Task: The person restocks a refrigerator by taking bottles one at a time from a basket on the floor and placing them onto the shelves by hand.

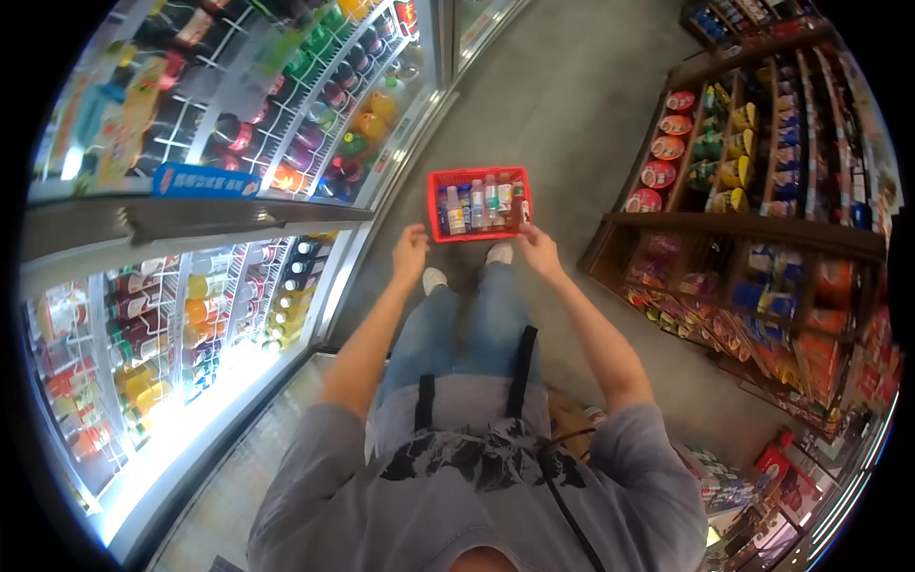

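A red basket (440, 175) stands on the floor in front of my feet, with several bottles in it. My left hand (411, 253) hangs at the basket's near left corner, fingers and thumb apart, holding nothing. At the near right corner, my right hand (538, 250) has its fingertips closed at the lower end of a dark bottle with a red label (519, 208). That bottle overlaps the basket's right side. Clear and pale bottles (477, 204) lie beside it in the basket.
Lit glass-door coolers (367, 214) full of bottles line the left side. Brown shelves (724, 225) with red-lidded cups (659, 173) and snack bags (737, 172) stand at the right. Grey floor (543, 95) runs between them. My shoes (499, 253) are just behind the basket.
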